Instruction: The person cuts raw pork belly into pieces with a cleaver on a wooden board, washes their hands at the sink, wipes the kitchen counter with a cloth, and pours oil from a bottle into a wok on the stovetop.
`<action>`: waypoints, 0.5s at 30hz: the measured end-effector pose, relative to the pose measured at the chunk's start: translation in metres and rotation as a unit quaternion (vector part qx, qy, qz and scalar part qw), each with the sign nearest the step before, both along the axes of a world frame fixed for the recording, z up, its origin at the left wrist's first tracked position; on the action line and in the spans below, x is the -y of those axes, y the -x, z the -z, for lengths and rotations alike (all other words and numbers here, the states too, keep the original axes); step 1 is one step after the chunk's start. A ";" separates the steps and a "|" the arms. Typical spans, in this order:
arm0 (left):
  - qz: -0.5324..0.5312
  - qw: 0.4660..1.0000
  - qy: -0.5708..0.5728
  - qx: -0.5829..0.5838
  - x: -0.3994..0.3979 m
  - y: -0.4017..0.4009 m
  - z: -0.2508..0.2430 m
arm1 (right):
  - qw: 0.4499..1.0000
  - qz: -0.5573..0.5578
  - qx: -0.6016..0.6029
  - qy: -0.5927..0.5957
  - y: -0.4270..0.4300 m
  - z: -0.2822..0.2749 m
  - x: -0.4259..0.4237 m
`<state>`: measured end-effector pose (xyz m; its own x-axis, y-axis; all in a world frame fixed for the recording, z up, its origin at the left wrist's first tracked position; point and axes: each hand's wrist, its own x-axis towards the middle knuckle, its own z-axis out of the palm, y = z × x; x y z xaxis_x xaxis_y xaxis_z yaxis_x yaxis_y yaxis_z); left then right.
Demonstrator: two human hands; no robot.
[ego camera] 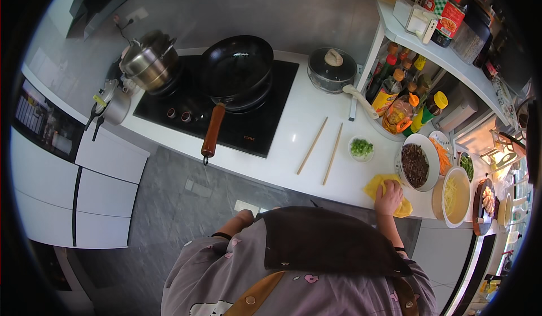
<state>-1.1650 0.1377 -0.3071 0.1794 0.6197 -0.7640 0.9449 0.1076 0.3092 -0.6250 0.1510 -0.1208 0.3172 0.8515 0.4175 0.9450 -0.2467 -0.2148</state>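
My right hand [388,197] lies on a folded yellow cloth [404,206] at the front edge of the white counter, fingers pressed onto it. Just beyond the cloth is a white bowl [417,163] of dark, shredded food. My left hand [245,217] is low at my left side, partly behind the dark apron [330,239]; its fingers are hidden. Two wooden chopsticks [312,145] lie apart on the counter, left of a small dish of chopped green onion [361,148]. A black wok [237,68] sits on the cooktop, its wooden handle toward me.
A steel pot [150,64] stands left of the wok, and a pressure cooker [113,104] at the counter's left end. A lidded saucepan [332,72] is behind the chopsticks. Bottles [398,108] fill the corner shelf. Farther right are a bowl of pale shreds [451,197] and a round board [482,208].
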 end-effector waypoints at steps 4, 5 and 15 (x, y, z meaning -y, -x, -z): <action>-0.020 1.000 -0.023 -0.004 0.008 0.005 0.015 | 1.000 -0.003 -0.002 0.002 0.004 0.000 -0.002; -0.018 1.000 -0.020 0.000 0.003 -0.002 0.008 | 1.000 0.002 0.003 0.001 0.001 0.002 0.000; 0.044 0.998 -0.019 -0.046 -0.005 0.001 0.020 | 0.999 -0.007 -0.001 -0.037 -0.006 0.011 0.001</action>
<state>-1.1656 0.1432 -0.3270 0.1657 0.6340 -0.7554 0.9745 0.0120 0.2239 -0.6195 0.1503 -0.1314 0.3059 0.8230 0.4787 0.9480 -0.2170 -0.2328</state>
